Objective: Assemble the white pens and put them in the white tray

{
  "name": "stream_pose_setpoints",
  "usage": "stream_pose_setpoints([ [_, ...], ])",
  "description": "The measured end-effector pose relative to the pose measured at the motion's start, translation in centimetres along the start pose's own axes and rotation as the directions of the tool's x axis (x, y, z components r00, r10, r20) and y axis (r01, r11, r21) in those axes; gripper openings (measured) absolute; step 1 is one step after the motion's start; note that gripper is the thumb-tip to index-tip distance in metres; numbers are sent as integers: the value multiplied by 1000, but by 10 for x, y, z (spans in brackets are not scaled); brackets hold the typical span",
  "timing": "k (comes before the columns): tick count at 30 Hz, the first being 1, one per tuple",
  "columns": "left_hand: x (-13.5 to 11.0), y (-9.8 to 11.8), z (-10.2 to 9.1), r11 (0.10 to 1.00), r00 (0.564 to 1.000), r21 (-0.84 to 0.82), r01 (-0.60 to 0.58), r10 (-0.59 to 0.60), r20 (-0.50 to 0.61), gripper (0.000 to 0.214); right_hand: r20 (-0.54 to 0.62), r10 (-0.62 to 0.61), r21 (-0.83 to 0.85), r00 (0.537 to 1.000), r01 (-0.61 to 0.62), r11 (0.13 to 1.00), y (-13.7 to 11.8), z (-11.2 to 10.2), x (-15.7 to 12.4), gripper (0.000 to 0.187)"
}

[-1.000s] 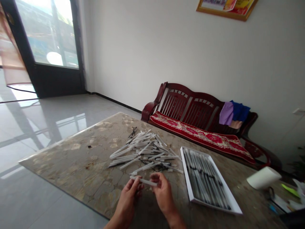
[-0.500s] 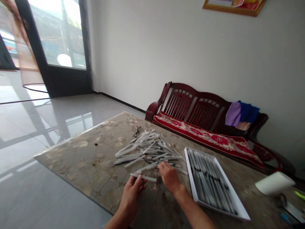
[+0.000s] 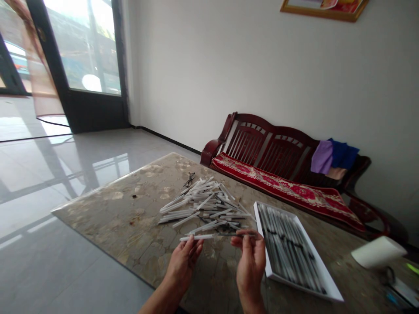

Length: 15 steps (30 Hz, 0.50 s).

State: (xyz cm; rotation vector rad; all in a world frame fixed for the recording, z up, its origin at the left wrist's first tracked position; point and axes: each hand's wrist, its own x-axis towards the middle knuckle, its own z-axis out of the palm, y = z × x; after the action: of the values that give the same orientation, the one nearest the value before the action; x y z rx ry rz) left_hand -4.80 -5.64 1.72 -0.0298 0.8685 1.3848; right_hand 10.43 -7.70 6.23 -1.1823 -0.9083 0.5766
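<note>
My left hand (image 3: 183, 266) pinches a white pen barrel (image 3: 196, 237) and holds it level above the near part of the stone-patterned table (image 3: 108, 209). My right hand (image 3: 250, 261) pinches a thin dark refill (image 3: 234, 234) whose tip points at the barrel's open end. Just beyond both hands lies a loose pile of white pen barrels and dark refills (image 3: 203, 205). To the right of my right hand sits a white shallow box (image 3: 293, 250) filled with several pens laid side by side.
A small black item like folded glasses (image 3: 190, 179) lies beyond the pile. A white roll (image 3: 376, 252) and small coloured items are at the table's right end. Behind stands a dark wooden bench (image 3: 281, 161) with red cushion and clothes. Glossy floor and glass door are at left.
My right hand reached into the pile, picked up a thin dark refill and came back toward me, now lined up with the barrel in my left hand.
</note>
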Motion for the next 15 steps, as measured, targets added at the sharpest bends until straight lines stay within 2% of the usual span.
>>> stream_pose_setpoints([
  [7, -7, 2, 5, 1000, 1000, 13, 16, -17, 16, 18, 43, 0, -21, 999, 1, 1000, -2, -1, 0, 27],
  [11, -17, -3, 9, 998, 998, 58, 23, -26, 60, 18, 115, 3, -80, 993, 6, 997, 9, 0, -11, 29],
  [13, -22, -8, 9, 996, 995, 84, 30, -38, 94, 16, 194, -40, -179, 980, 75, 981, 19, -1, -19, 29],
  [15, -24, -11, 7, 994, 992, 102, 28, -40, 121, 12, 286, -117, -285, 951, 201, 937, 30, -4, -27, 27],
])
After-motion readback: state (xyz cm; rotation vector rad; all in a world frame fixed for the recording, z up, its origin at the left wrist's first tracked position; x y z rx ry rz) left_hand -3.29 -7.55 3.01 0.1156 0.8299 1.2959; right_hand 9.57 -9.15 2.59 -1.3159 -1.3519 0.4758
